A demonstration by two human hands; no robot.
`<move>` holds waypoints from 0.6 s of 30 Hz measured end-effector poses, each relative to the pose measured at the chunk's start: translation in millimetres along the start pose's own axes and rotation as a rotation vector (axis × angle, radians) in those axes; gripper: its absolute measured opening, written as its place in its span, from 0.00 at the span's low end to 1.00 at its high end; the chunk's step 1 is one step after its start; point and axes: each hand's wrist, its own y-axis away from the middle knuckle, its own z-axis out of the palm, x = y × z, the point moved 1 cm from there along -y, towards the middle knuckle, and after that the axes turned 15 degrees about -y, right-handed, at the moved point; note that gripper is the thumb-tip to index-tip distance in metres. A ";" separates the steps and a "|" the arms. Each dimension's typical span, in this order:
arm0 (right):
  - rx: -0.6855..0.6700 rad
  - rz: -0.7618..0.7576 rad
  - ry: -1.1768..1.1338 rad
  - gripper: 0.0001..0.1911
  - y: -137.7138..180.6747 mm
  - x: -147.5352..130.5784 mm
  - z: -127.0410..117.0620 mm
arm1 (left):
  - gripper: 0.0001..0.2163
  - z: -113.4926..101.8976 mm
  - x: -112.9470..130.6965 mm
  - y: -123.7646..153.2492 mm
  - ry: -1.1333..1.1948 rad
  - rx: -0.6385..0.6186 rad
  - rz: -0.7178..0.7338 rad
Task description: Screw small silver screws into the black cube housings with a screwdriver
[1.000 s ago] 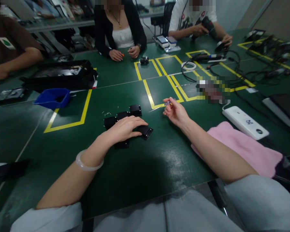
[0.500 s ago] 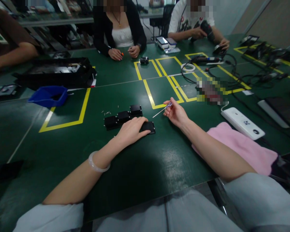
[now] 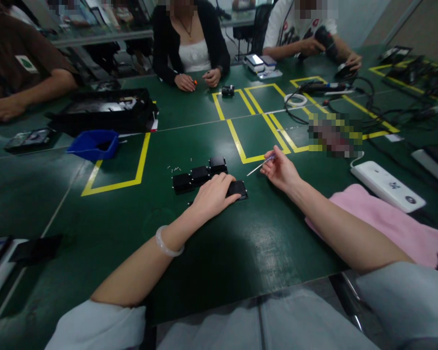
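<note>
My left hand (image 3: 213,197) has its fingers closed over a small black rectangular module (image 3: 237,188), thumb along the near edge; my right hand (image 3: 280,167) pinches a slim steel-shafted screwdriver (image 3: 260,166), tip near the module, apart. Just beyond: three black box-shaped modules (image 3: 200,173) in a row, tiny pale screws (image 3: 174,168). Surface: glossy dark-green tabletop (image 3: 219,272), yellow tape outlines (image 3: 235,141), blue plastic bin (image 3: 95,146) at left. Co-workers (image 3: 200,56) sit opposite. One second ago the held module was slanted; now it lies squarer.
</note>
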 end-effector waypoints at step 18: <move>0.002 -0.287 0.210 0.26 15.7 -4.3 26.4 | 0.17 1.9 -1.9 -0.1 0.047 -0.031 -0.016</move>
